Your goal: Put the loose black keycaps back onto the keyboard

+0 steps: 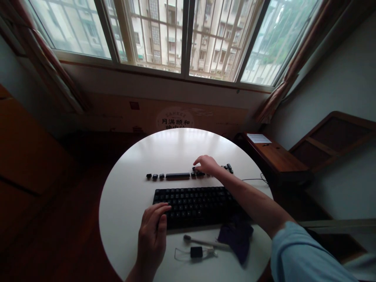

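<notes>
A black keyboard [190,203] lies on the white round table [123,219]. My left hand [152,231] rests at its left end, fingers stretched over the edge keys and thumb alongside. Beyond the keyboard is a row of loose black keycaps [155,177], with a long spacebar keycap [178,176] among them. Over the right part of this row reaches my right hand [207,164], its fingertips closed around a small black keycap [194,169]. My right forearm hides part of the keyboard and of the row.
Nearest me lie a wire keycap puller [196,252], a thin brush [202,241] and a dark purple cloth [236,237]. A black cable [252,179] runs off the table's right side. Further right stands a wooden side table [282,156] with a paper [258,138].
</notes>
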`<state>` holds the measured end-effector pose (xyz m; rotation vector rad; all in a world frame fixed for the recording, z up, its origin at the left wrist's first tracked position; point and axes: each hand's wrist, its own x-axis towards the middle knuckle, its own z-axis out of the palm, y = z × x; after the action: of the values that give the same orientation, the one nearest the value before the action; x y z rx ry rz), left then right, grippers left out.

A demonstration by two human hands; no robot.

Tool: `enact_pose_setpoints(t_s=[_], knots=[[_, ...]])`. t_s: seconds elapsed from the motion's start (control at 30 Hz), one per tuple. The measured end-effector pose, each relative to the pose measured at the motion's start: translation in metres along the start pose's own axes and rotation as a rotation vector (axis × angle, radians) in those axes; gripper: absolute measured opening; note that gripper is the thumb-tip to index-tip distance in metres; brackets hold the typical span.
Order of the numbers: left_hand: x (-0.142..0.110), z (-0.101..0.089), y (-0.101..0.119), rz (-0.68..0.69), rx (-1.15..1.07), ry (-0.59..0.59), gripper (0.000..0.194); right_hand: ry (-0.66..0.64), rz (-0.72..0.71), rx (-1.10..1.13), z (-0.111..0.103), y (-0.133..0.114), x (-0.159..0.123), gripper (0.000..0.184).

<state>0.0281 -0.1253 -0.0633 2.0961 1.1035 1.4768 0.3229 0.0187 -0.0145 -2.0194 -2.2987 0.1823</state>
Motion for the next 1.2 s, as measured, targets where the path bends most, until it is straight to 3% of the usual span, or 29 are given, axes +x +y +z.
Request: enact_pose_setpoints(t_s=[0.13, 0.37, 0.73, 0.9, 0.97, 1.07, 1.13, 1.2], knots=[[0.001, -0.001, 0.002, 0.003, 0.006, -0.008, 0.023, 0.002, -0.004, -0.028, 0.006, -0.006, -0.004, 0.016], [0.005, 0.0, 0.005, -0.001, -0.006, -0.008, 0.022, 0.063, 0.018, 0.018, 0.003, -0.01, -0.012, 0.026], [0.004, -0.002, 0.005, -0.02, 0.011, -0.006, 0.023, -0.089, 0.013, 0.148, -0.002, -0.026, 0.014, 0.021], [0.004, -0.004, 0.005, 0.001, 0.02, -0.004, 0.021, -0.041, 0.025, 0.209, -0.009, -0.028, 0.015, 0.018], [0.005, -0.003, 0.007, 0.03, 0.039, -0.006, 0.02, 0.009, -0.002, 0.28, -0.017, -0.027, 0.002, 0.021], [0.005, -0.002, 0.015, 0.109, 0.076, -0.017, 0.016, 0.033, -0.101, 0.605, -0.033, -0.027, -0.04, 0.022], [0.004, -0.001, 0.025, 0.194, 0.079, -0.054, 0.017, -0.031, -0.148, 0.86, -0.043, -0.032, -0.081, 0.022], [0.003, 0.0, 0.037, 0.292, 0.053, -0.136, 0.021, -0.142, -0.146, 0.98, -0.048, -0.041, -0.126, 0.021]])
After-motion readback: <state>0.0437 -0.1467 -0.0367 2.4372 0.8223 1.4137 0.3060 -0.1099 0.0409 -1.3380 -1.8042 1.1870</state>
